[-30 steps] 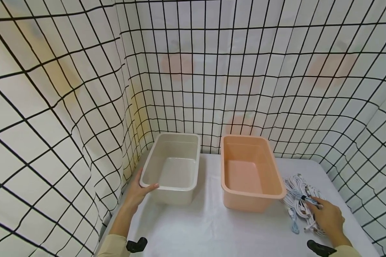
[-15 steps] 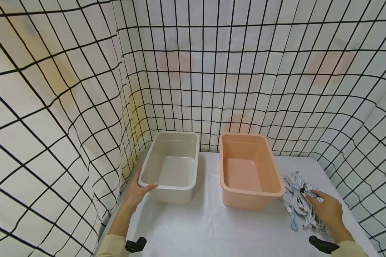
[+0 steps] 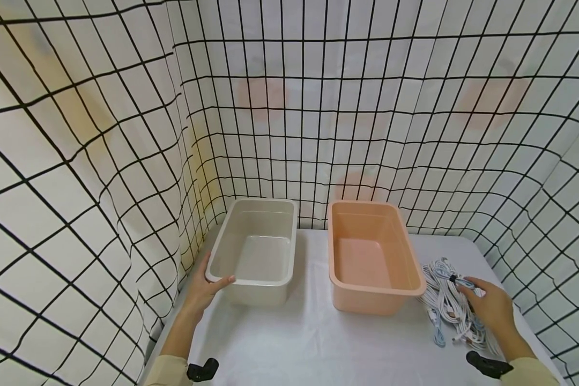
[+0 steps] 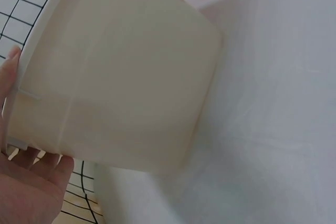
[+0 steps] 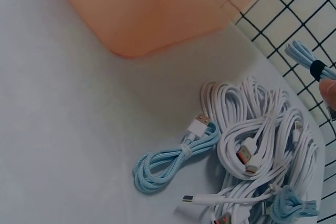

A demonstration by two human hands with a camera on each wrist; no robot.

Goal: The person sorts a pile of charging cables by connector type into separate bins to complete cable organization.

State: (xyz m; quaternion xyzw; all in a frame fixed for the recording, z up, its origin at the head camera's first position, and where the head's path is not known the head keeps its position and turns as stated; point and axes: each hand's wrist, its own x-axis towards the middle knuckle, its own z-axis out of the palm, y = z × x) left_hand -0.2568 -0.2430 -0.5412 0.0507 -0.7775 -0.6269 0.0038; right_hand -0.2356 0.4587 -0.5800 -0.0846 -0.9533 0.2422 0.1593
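My left hand (image 3: 200, 294) grips the near left corner of a cream plastic bin (image 3: 260, 295), thumb over the rim and fingers against the outer wall. In the left wrist view, the fingers curl at the bin's side (image 4: 121, 93). My right hand (image 3: 494, 308) pinches a coiled light blue cable (image 5: 301, 55) bound with a black strap, raised over a heap of white cables (image 5: 262, 129). Only a fingertip shows at the right edge of the right wrist view. Beside the heap lies another coiled light blue USB cable (image 5: 176, 161).
An orange plastic bin (image 3: 366, 301) stands between the cream bin and the cables. Black grid mesh (image 3: 318, 134) over white sheeting encloses the back and both sides of the white-covered table (image 3: 313, 343). Both bins hold nothing visible.
My right hand has lifted slightly with the blue cable, which now sits higher over the white heap. My left hand stays on the cream bin's corner.
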